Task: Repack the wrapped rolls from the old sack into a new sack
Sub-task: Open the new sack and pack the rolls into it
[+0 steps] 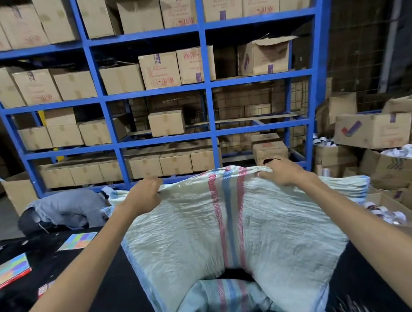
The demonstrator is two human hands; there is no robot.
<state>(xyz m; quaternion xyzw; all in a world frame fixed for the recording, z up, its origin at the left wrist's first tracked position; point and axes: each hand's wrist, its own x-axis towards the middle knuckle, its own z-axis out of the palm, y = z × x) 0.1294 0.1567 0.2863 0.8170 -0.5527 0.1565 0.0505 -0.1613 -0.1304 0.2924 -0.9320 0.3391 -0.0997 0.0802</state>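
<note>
Both hands grip the far edge of the lifted sack [194, 232]: the left hand [144, 193] bunches the weave near that sack's left corner, fingers curled over it; the right hand [281, 173] pinches the edge just right of its red and blue stripe; the sack bulges and slopes down toward the person, its near end meeting the lower sack [229, 302], crumpled just below it; the wrapped rolls do not show, so presumably they are inside; this looks like the tipping step, old sack into new, though which is which I cannot tell; next calls for raising the far edge and shaking, keeping the near end over the lower sack; a blue rack [206, 88] stands beyond the lifted sack, open cartons [392, 216] to its right.
</note>
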